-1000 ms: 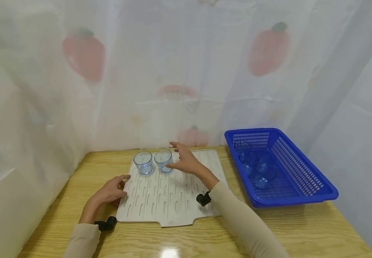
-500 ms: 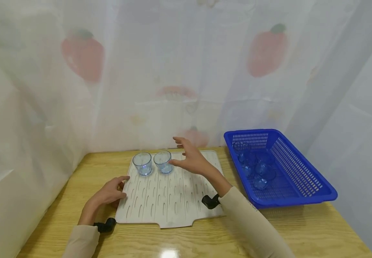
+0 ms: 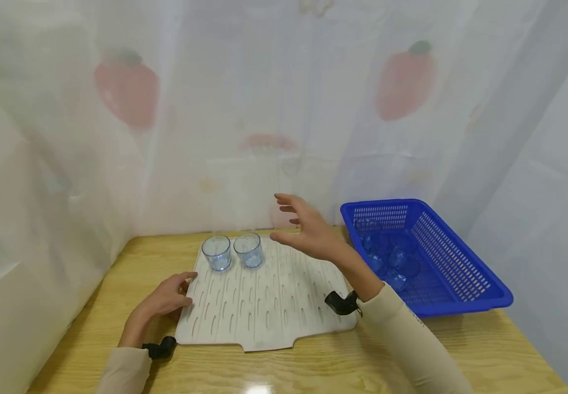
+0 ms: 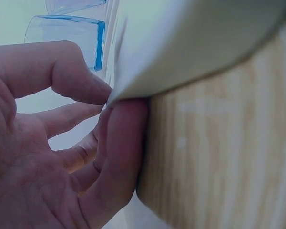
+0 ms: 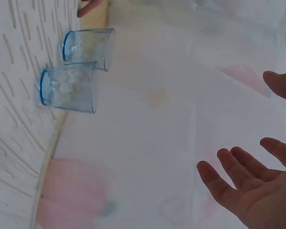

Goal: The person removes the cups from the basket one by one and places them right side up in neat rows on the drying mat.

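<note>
Two clear bluish drinking glasses, a left one [image 3: 216, 254] and a right one [image 3: 249, 251], stand upright side by side near the back left of a pale ridged drying mat [image 3: 264, 306]. My left hand [image 3: 166, 295] is at the mat's left edge. In the left wrist view its fingers [image 4: 126, 129] pinch that edge. Above the mat's back right part, my right hand [image 3: 313, 230] hovers with fingers spread and holds nothing. It is to the right of the glasses, apart from them, as the right wrist view also shows.
A blue plastic basket [image 3: 461, 295] with several glasses [image 3: 394, 260] lying in it stands at the right of the wooden table [image 3: 284, 375]. A whitish curtain [image 3: 200, 109] with strawberry prints hangs behind the table, and pale sheets hang on both sides.
My right hand has drawn away from the right glass, up and to the right. The left hand and both glasses have stayed in place.
</note>
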Available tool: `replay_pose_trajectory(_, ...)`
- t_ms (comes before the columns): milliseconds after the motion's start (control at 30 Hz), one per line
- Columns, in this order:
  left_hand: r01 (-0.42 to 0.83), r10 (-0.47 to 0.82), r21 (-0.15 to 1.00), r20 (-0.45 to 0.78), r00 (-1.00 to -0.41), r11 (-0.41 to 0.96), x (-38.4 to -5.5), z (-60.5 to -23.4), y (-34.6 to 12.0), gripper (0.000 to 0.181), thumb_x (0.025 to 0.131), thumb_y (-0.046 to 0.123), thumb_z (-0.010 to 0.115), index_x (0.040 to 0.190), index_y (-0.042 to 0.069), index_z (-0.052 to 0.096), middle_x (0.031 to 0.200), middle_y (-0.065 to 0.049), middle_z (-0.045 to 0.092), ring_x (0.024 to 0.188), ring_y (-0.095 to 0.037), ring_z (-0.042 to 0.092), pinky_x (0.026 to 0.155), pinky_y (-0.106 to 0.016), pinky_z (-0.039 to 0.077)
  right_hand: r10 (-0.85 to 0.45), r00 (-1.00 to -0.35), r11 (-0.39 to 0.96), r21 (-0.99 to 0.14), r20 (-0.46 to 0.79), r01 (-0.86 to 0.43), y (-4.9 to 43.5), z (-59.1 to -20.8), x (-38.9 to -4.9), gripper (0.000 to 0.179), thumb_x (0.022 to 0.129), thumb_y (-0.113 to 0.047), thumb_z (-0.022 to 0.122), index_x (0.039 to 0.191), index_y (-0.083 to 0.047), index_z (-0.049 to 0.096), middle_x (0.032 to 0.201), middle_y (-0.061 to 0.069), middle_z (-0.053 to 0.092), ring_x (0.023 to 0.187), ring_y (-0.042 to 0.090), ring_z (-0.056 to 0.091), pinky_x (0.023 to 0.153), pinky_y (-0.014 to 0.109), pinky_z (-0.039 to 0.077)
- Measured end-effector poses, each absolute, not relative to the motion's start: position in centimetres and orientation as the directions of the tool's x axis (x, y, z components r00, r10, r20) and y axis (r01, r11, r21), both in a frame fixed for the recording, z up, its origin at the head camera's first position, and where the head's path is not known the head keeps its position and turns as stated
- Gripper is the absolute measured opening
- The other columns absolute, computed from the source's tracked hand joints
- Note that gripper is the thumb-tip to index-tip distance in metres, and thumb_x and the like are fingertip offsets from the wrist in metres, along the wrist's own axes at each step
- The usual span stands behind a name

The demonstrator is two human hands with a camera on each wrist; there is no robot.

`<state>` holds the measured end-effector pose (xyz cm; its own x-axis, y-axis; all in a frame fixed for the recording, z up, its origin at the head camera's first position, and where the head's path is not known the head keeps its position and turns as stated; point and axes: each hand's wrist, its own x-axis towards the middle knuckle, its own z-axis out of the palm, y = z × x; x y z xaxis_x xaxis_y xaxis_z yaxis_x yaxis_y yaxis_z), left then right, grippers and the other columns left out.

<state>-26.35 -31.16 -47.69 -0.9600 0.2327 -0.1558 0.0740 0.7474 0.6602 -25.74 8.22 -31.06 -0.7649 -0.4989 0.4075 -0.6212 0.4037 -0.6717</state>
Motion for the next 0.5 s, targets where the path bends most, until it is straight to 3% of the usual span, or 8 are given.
replay_pose_trajectory(300, 0.08, 0.235, 0.661, -0.149, -0.96, 0.746, -26.3, -47.9, -31.3, 0.078, 0.079, 0.003, 0.069, 0.151, -0.008, 0.041, 0.109, -0.022, 0.06, 0.068, -0.022, 0.061, 0.056, -0.036, 0.055, -0.52, -0.763, 0.436, -0.648, 0.384, -0.624, 10.9, -30.1, -25.2, 0.079, 0.094, -0.018, 0.074, 0.161, -0.009, 0.032, 0.161, 0.016, 0.04, 0.146, 0.036, 0.044, 0.115, 0.056, 0.043)
replay_pose_trajectory(500, 0.073, 0.23, 0.664, -0.152, -0.961, 0.744, -26.2, -47.7, -31.1, 0.078, 0.078, 0.002, 0.069, 0.151, -0.008, 0.041, 0.108, -0.022, 0.06, 0.069, -0.022, 0.06, 0.057, -0.037, 0.055, -0.51, -0.773, 0.491, -0.611, 0.376, -0.621, 13.7, -29.9, -25.6, 0.071, 0.095, -0.016, 0.073, 0.157, -0.008, 0.039, 0.159, 0.017, 0.043, 0.144, 0.037, 0.046, 0.111, 0.055, 0.047)
